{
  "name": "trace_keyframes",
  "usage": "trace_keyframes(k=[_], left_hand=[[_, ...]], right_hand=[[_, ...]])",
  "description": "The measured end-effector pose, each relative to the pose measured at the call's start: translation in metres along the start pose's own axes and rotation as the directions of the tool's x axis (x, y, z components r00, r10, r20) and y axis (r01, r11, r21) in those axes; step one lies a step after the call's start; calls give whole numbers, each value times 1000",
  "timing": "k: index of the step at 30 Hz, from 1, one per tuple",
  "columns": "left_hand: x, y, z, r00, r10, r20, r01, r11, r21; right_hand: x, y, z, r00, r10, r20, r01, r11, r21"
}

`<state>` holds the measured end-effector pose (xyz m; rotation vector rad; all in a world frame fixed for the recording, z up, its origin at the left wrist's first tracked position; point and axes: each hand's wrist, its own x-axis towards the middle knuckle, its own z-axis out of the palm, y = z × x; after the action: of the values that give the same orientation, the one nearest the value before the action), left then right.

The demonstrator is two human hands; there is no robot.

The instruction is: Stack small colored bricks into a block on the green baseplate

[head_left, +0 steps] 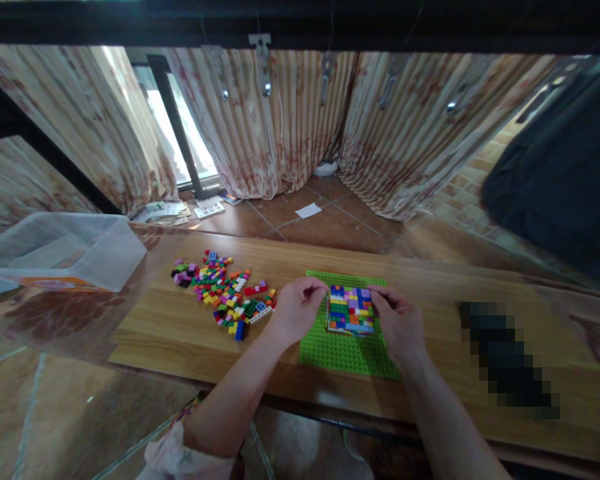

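A block of many-coloured toy building bricks (351,310) sits on a green studded baseplate (350,360). At the block's upper left corner is my left hand (300,308), thumb and forefinger pinched together; anything between the tips is too small to make out. My right hand (401,321) is closed at the opposite side, its fingertips against the block's upper right edge. Left of the baseplate lies a loose heap of small coloured bricks (223,290), partly behind my left hand. A white brick strip (261,315) lies at the heap's near right side.
The wooden table (180,347) carries all this. A clear plastic bin (95,257) stands at its far left. A blurred-out dark object (510,360) lies on the right. Beyond are papers (309,211) on the tiled floor, curtains (280,133) and a dark bar (300,27) overhead.
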<state>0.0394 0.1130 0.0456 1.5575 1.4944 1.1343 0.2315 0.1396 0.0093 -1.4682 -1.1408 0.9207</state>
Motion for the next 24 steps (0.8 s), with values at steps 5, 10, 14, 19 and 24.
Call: trace_keyframes(k=[5, 10, 14, 19, 24], left_hand=[[4, 1, 16, 994, -104, -38, 96, 981, -171], [5, -2, 21, 984, -166, -62, 146, 960, -241], [5, -7, 21, 981, -185, -61, 164, 953, -255], [3, -8, 22, 979, -194, -64, 172, 952, -253], [-1, -1, 20, 977, -209, -48, 188, 943, -274]], right_hand=[[-1, -3, 0, 999, 36, 2, -36, 999, 20], [-3, -5, -1, 1000, 22, 12, -23, 999, 27], [-3, -6, -1, 1000, 18, 14, -19, 999, 39], [-3, -7, 0, 1000, -5, 2, 5, 1000, 4], [-3, -7, 0, 1000, -17, 0, 17, 1000, 3]])
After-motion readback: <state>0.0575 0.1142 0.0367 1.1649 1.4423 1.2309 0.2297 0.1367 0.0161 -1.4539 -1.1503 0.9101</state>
